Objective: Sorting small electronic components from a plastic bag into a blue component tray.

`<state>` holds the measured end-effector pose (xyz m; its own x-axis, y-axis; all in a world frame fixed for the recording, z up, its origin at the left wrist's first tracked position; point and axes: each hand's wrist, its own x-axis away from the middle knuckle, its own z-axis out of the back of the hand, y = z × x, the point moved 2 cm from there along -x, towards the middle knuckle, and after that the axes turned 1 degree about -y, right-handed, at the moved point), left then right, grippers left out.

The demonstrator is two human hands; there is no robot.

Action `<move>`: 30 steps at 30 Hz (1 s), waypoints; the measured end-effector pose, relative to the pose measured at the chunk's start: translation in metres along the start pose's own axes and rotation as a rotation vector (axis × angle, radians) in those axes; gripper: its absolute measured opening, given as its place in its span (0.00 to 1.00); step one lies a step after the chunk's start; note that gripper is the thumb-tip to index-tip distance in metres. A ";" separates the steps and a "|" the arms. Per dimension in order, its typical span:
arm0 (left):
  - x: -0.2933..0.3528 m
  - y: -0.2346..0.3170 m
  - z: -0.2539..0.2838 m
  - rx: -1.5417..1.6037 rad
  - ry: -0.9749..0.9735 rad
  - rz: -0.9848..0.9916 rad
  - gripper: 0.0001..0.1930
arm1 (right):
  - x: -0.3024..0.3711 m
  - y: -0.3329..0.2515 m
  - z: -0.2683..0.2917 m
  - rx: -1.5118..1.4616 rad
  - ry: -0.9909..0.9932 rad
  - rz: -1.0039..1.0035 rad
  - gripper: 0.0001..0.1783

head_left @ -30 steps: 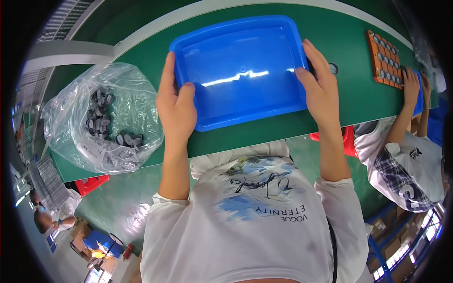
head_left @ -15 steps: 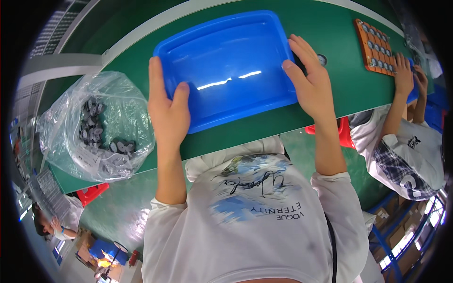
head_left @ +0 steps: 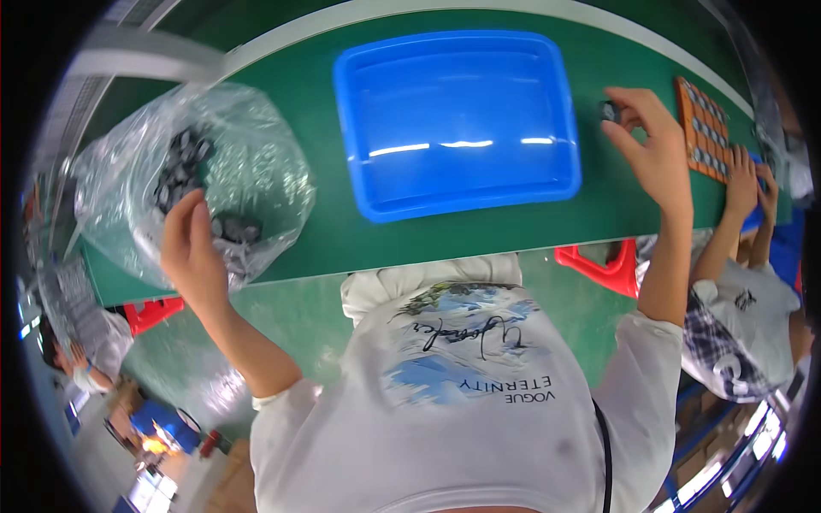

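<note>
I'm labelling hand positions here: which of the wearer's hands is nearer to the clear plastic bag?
Left. The left hand is over the near part of the clear plastic bag; the right hand is well away, right of the blue tray.

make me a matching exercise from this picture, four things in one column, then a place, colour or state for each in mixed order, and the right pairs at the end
Column one
1. Tray
2. Plastic bag
3. Left hand
4. Right hand

Column two
A. Has a small dark round piece between thumb and fingers
B. See-through, with dark parts inside
C. Blue, on the green table
D. At the bag, near its contents

Pairs: 1-C, 2-B, 3-D, 4-A
</note>
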<state>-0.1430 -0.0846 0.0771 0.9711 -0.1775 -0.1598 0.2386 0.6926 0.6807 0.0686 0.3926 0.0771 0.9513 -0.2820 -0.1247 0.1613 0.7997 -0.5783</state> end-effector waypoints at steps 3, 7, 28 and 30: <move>-0.009 -0.032 0.007 -0.532 -0.118 -0.186 0.16 | -0.035 -0.042 -0.009 -0.112 0.022 0.151 0.20; -0.017 -0.029 -0.007 -0.629 -0.183 -0.144 0.20 | -0.087 -0.112 -0.060 0.068 -0.102 0.566 0.18; -0.011 -0.025 0.005 -0.180 -0.329 -0.283 0.12 | -0.124 -0.136 -0.128 0.166 -0.111 0.764 0.08; -0.011 -0.024 0.004 -0.136 -0.296 -0.295 0.12 | -0.122 -0.145 -0.122 0.143 -0.113 0.687 0.11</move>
<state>-0.1597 -0.1021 0.0654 0.8209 -0.5609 -0.1079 0.5239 0.6642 0.5333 -0.1030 0.2464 0.0772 0.8705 0.3613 -0.3340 -0.4590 0.8409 -0.2866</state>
